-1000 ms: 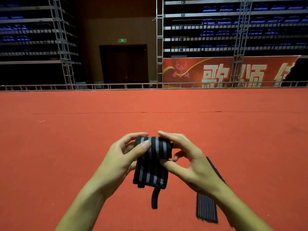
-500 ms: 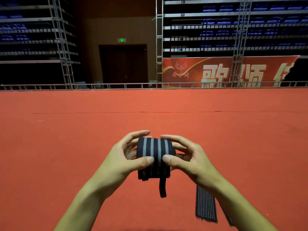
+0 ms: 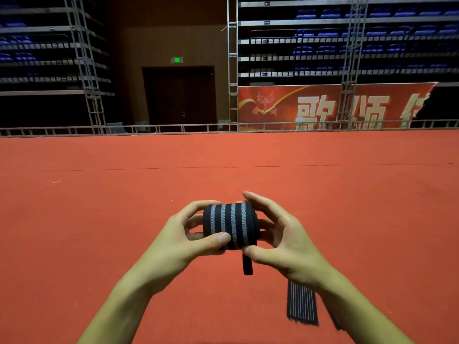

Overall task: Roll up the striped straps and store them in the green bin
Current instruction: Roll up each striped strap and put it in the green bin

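Observation:
A black strap with grey stripes (image 3: 229, 225) is wound into a tight roll, held in the air above the red carpet. My left hand (image 3: 185, 240) grips its left end, thumb across the front. My right hand (image 3: 279, 238) grips the right end, fingers curled over the top. A thin black loop (image 3: 247, 264) hangs below the roll. A second striped strap (image 3: 301, 302) lies flat on the carpet under my right forearm, partly hidden. No green bin is in view.
Red carpet (image 3: 124, 207) stretches ahead to a low metal railing (image 3: 173, 127). Beyond it stand metal scaffold towers, tiers of blue seats, a dark doorway and a red banner (image 3: 335, 105).
The hanging tail of the strap has been wound up, so the roll is fuller and only the thin loop dangles. Both hands stayed in front of me, rising slightly.

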`<control>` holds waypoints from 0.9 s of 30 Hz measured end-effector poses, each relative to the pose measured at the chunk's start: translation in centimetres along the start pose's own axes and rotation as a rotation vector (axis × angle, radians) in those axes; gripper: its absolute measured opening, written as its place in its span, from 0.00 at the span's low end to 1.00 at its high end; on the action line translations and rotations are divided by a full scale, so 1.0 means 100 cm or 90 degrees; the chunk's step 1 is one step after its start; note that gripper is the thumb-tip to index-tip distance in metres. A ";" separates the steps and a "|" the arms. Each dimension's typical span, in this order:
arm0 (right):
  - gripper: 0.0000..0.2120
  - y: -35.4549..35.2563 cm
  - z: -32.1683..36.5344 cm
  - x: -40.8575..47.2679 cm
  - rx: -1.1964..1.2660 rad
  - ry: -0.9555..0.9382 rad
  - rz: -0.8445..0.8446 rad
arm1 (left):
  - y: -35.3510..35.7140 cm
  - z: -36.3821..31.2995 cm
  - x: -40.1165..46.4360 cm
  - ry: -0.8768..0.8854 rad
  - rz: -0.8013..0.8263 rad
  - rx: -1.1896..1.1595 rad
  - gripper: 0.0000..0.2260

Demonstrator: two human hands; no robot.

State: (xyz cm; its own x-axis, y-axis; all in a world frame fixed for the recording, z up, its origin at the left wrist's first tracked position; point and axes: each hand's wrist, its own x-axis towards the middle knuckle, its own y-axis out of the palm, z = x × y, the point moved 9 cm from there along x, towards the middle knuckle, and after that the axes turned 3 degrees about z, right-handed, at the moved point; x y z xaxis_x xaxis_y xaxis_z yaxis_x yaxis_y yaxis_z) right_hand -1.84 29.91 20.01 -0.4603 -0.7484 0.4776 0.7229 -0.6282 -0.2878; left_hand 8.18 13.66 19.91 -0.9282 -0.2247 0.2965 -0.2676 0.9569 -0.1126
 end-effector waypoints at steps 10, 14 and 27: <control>0.38 -0.046 0.027 -0.051 -0.095 0.081 0.007 | 0.065 0.001 -0.001 0.069 0.003 -0.037 0.25; 0.34 -0.069 0.049 -0.087 -0.165 0.074 -0.017 | 0.112 -0.007 -0.003 0.092 0.062 -0.054 0.25; 0.34 -0.200 0.111 -0.292 -0.318 0.175 -0.206 | 0.344 -0.018 -0.030 0.125 0.296 -0.103 0.27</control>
State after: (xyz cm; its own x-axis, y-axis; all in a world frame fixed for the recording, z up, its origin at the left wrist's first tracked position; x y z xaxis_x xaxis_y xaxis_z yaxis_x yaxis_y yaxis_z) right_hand 2.90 66.63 21.08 -0.7769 -0.4911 0.3941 0.2304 -0.8042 -0.5479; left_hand 2.18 47.57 16.83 -0.8696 0.2533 0.4239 0.2182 0.9672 -0.1303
